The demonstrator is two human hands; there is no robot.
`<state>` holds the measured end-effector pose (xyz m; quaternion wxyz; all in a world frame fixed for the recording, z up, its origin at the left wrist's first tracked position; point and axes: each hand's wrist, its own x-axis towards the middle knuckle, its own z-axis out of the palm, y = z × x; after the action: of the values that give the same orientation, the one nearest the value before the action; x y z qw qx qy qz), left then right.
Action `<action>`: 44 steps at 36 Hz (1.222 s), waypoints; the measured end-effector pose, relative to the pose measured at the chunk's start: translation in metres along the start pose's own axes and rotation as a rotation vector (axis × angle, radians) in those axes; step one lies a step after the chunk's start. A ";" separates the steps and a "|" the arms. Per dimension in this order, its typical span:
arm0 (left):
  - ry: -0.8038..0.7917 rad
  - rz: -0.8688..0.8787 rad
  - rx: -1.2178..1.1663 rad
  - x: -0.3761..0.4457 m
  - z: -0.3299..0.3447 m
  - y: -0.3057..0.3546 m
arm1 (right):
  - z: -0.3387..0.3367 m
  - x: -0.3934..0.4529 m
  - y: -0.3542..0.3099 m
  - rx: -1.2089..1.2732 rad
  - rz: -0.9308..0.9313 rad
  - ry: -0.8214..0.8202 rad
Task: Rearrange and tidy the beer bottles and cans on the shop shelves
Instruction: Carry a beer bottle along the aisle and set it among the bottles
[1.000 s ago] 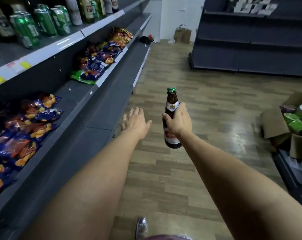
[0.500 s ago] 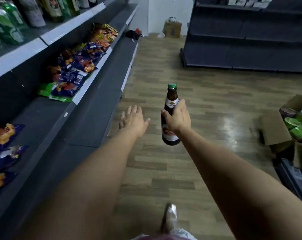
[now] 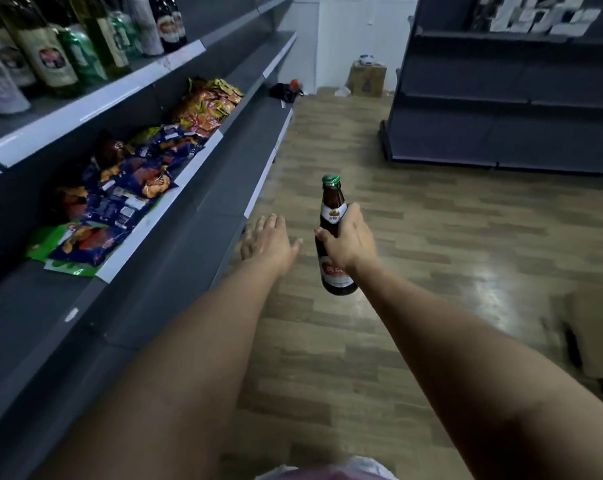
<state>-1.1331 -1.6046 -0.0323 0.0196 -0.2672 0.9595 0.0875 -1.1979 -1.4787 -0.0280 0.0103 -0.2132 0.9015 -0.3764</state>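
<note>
My right hand (image 3: 349,241) grips a brown beer bottle (image 3: 334,216) with a green cap and a white and red label, upright above the wooden floor. Just left of it my left hand (image 3: 267,242) is stretched forward with straight fingers and holds nothing. On the upper shelf (image 3: 96,109) at the top left stand several beer bottles (image 3: 44,53) and green cans (image 3: 82,53).
Snack bags (image 3: 130,188) fill the middle shelf on the left; the lower shelves (image 3: 175,258) below run along the aisle. A dark shelf unit (image 3: 507,98) stands at the far right. A cardboard box (image 3: 594,334) lies on the floor at right, another box (image 3: 367,79) by the back wall.
The view has moved forward along the aisle and tilted up, so the bottles on the top shelf now show larger. Both hands keep their pose; the bottle stays in my right hand.
</note>
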 end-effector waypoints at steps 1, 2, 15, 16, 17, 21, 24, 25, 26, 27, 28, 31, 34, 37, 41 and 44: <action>0.001 -0.005 0.002 0.012 0.000 0.002 | 0.000 0.013 0.002 0.001 0.001 0.002; 0.000 -0.013 0.000 0.027 0.000 0.005 | 0.000 0.029 0.004 0.005 0.002 0.001; 0.017 -0.050 -0.028 0.209 -0.007 0.003 | 0.041 0.208 0.008 0.020 -0.013 -0.041; 0.025 -0.053 -0.026 0.227 -0.010 0.000 | 0.046 0.225 0.005 0.017 -0.018 -0.043; 0.033 -0.055 -0.026 0.245 -0.013 -0.003 | 0.051 0.242 0.002 0.019 -0.019 -0.045; 0.046 -0.064 -0.045 0.313 -0.029 -0.019 | 0.071 0.311 -0.018 0.063 -0.018 -0.044; 0.048 -0.079 -0.033 0.361 -0.041 -0.035 | 0.090 0.361 -0.033 0.100 0.032 -0.043; 0.047 -0.085 -0.032 0.377 -0.045 -0.040 | 0.096 0.376 -0.038 0.111 0.047 -0.050; 0.048 -0.090 -0.032 0.391 -0.049 -0.045 | 0.102 0.391 -0.041 0.119 0.053 -0.055; 0.045 -0.098 -0.032 0.409 -0.052 -0.050 | 0.109 0.409 -0.044 0.126 0.053 -0.062; 0.045 -0.102 -0.031 0.420 -0.055 -0.053 | 0.113 0.419 -0.047 0.128 0.044 -0.067; 0.047 -0.117 -0.020 0.457 -0.061 -0.062 | 0.127 0.458 -0.055 0.138 0.022 -0.093; 0.058 -0.139 -0.013 0.498 -0.067 -0.071 | 0.141 0.501 -0.065 0.135 0.003 -0.114; 0.069 -0.162 0.005 0.537 -0.074 -0.080 | 0.154 0.546 -0.074 0.133 -0.039 -0.142; 0.095 -0.234 0.006 0.589 -0.082 -0.090 | 0.170 0.611 -0.086 0.131 -0.094 -0.184; 0.119 -0.300 -0.005 0.628 -0.092 -0.093 | 0.180 0.659 -0.095 0.122 -0.158 -0.215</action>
<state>-1.6219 -2.0188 -0.0093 -0.0253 -0.4121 0.9081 0.0702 -1.7288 -1.9178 0.0018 0.0899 -0.3214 0.8511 -0.4052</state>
